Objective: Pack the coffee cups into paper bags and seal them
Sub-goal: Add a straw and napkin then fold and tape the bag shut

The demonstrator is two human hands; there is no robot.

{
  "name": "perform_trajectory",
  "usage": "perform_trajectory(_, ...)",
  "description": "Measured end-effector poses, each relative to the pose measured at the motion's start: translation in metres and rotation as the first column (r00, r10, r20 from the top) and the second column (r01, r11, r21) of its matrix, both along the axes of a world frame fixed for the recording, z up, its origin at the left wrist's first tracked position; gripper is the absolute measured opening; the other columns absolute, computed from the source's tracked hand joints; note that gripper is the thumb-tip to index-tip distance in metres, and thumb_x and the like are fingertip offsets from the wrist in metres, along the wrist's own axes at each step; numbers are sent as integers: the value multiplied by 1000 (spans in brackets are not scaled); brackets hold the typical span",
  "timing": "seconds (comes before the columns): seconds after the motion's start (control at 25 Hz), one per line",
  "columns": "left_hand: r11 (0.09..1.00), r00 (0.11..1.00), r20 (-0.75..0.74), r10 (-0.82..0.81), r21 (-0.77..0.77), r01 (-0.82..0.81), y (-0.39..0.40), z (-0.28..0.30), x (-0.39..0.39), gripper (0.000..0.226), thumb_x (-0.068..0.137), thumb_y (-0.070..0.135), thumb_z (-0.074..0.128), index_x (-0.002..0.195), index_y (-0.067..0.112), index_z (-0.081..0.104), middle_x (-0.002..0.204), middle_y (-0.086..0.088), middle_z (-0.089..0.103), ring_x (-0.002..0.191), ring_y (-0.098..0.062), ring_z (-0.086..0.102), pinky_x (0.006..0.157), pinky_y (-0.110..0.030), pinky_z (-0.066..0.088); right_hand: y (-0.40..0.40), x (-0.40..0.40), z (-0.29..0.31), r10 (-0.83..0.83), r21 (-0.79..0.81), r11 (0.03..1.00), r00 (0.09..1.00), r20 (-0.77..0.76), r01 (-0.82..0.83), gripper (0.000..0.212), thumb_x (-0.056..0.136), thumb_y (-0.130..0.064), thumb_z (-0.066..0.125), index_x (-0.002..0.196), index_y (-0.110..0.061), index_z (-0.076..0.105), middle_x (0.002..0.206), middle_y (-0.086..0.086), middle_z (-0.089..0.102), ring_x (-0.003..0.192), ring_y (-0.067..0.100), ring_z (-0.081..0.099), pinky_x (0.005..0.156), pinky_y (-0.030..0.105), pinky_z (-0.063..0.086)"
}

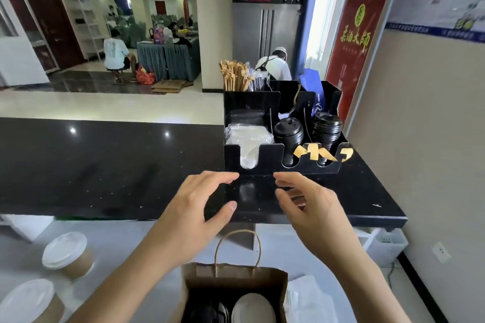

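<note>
A brown paper bag (236, 276) stands open at the bottom centre with its twine handle upright. Inside it I see one white-lidded cup (253, 308) and a dark-lidded one (210, 313). Two more kraft coffee cups with white lids sit on the white counter at the lower left, one (67, 253) behind the other (29, 301). My left hand (194, 215) and my right hand (308, 207) hover above the bag, over the black counter's front edge. Both have their fingers spread and hold nothing.
A black organiser (265, 157) on the black counter (105, 165) holds plastic-wrapped items, stacks of black lids, wooden stirrers and straws. A wall runs along the right. White plastic wrapping (309, 299) lies right of the bag. People sit far behind.
</note>
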State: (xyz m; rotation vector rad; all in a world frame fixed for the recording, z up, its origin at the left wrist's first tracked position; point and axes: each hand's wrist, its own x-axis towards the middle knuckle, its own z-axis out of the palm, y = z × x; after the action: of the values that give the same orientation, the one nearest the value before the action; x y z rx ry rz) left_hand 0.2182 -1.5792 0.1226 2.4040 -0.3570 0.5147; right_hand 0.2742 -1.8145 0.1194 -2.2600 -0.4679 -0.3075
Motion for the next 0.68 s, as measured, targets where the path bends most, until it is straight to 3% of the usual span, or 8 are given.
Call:
perform_trajectory(0.16,1000,997,71,-15,6,14,-12,34,44,41,96,42,58,136,45,51,130,37,44,127,8,38,96,-5,34,5,40,38,-12,54,999,995,103,7,25,99,-30,62,123,-34,69,96,-26,69,94,-9,63,81,18,55)
perform_trajectory(0.48,994,985,168,33,96,-49,-19,70,149,41,100,33,58,141,34,50,133,26,48,125,1,37,98,-3,26,25,137,81,-53,53,998,980,190,43,13,97,-30,63,107,-30,72,84,-18,71,81,-3,66,76,25,57)
perform_trajectory(0.68,995,988,146,41,83,-53,-20,74,202,45,101,31,56,145,31,46,142,18,49,130,-5,36,106,-21,31,47,214,91,-128,10,992,968,218,129,11,95,-29,66,101,-26,75,84,-15,72,81,5,67,77,32,57)
